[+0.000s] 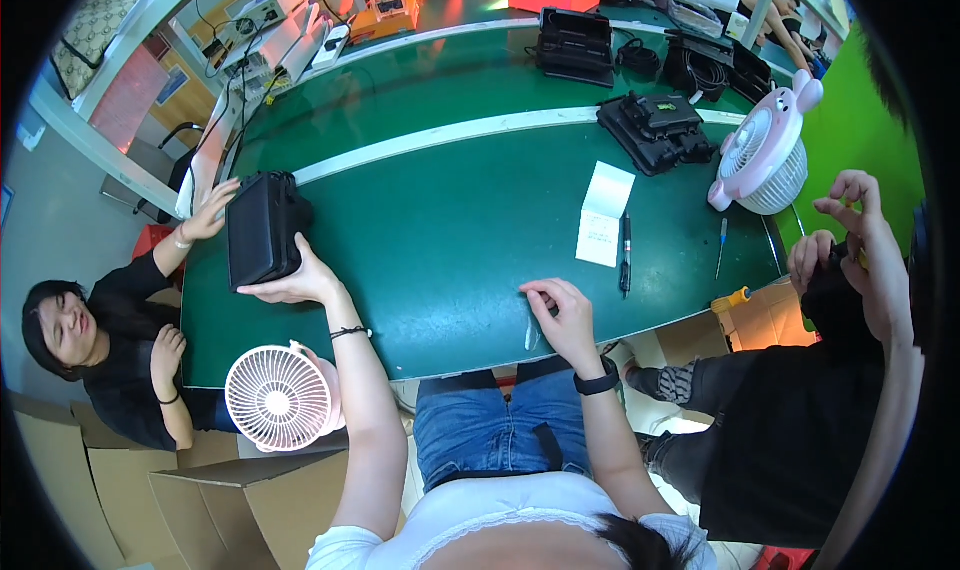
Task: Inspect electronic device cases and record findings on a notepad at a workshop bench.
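My left hand [307, 278] grips the lower right corner of a black hard case [265, 232], thumb along its side and fingers under its near edge. At the far left side of that case, a co-worker's hand [212, 210] touches it too. My right hand [562, 315] is above the near part of the green table, its fingers curled and closed. Whether anything small is between them is hidden. Beside its thumb, a thin clear strip [531, 332] shows against the tabletop.
An open white booklet [604, 215] and a black pen [626, 255] lie on the green table [450, 240]. Black cases [660, 130] and a pink fan [768, 150] stand farther right. Another pink fan [280, 398] is by my left forearm. People sit at both sides.
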A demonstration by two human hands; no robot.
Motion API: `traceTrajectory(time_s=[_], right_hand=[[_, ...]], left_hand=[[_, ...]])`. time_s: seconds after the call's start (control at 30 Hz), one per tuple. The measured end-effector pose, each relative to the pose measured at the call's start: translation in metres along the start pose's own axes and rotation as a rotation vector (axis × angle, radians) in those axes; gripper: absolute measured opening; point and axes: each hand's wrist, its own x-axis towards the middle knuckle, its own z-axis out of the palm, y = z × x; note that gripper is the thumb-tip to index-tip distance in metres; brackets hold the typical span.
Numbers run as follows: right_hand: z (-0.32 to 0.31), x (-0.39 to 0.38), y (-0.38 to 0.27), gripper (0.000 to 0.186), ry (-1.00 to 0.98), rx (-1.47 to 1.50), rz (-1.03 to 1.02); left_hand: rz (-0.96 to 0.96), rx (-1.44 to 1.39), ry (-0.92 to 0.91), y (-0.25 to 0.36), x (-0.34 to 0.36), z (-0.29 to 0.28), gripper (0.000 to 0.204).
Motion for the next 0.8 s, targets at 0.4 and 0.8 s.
traceTrajectory(time_s=[0.4, 0.8], right_hand=[[0.001, 0.001, 0.009, 0.017, 0.252, 0.182, 0.082], [-0.071, 0.032, 0.063, 0.028, 0.424, -0.615, 0.100]], left_hand=[[0.527, -0.215, 0.021, 0.039, -0.010, -0.016, 0.079], [0.975, -0.684, -0.795, 0.088, -0.073, -0.039, 0.025]])
